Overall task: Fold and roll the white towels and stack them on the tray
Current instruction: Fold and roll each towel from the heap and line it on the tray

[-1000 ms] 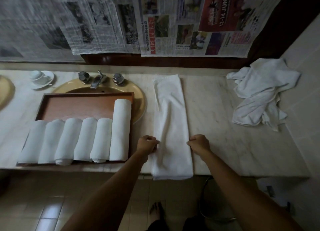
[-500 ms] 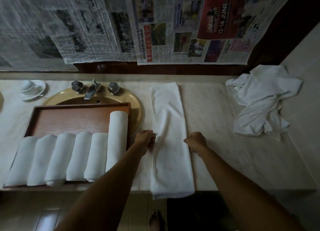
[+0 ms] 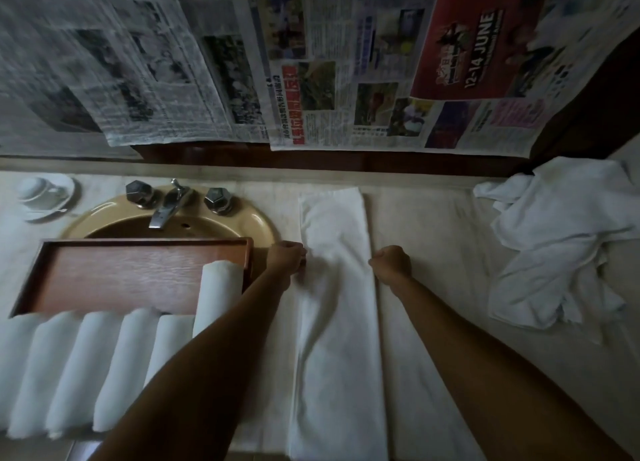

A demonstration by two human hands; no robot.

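The left hand (image 3: 284,260) is curled at the left edge of the folded towel (image 3: 337,287), fingers closed on the cloth there; the right hand (image 3: 391,265) is curled the same way at the right edge, opposite it. How much cloth each pinch takes is hard to make out, since the fingers turn under. The towel lies as a long strip on the bench (image 3: 433,225), running from the back ledge toward the near edge, with soft wrinkles between the hands.

Left of the strip sits the wooden tray (image 3: 121,273), resting over the front of a tan sink (image 3: 256,218). Six rolls (image 3: 104,367) lie side by side along its near part (the rightmost one (image 3: 221,287) reaches farther back than the rest). The left forearm crosses over the near end of that roll and the tray's right corner, so they are hidden. The rolls' near ends are blurred, and the leftmost is cut off by the frame.

Behind the tray stands a tap (image 3: 169,202) between two knobs. A cup on a saucer (image 3: 43,195) sits at far left. At far right, well apart from the strip, lies a loose heap of white towels (image 3: 561,246), partly running up the side wall. Newspaper sheets (image 3: 311,62) hang across the back wall, their print mostly too blurred to read.
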